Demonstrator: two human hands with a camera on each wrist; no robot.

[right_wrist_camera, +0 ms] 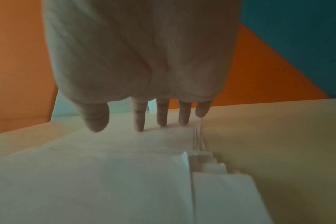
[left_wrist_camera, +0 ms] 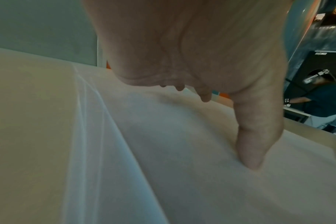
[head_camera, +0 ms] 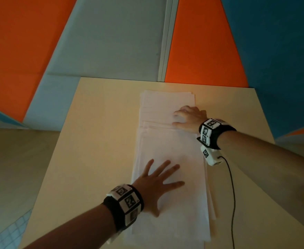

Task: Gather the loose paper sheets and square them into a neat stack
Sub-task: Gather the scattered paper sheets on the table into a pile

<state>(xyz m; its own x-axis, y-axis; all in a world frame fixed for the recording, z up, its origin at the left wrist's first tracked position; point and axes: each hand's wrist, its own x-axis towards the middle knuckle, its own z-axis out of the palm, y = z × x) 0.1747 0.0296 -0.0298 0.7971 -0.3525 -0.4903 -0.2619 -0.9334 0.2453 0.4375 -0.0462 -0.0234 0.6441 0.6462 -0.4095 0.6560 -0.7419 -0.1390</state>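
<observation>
Fingers [head_camera: 165, 166] press lengthwise paper sheets [head_camera: 167, 144].

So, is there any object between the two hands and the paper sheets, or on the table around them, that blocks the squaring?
Nothing visible does. The left hand lies flat on the near paper sheets, and the right hand touches the far ones with its fingertips. The table shows only bare surface around them.
</observation>
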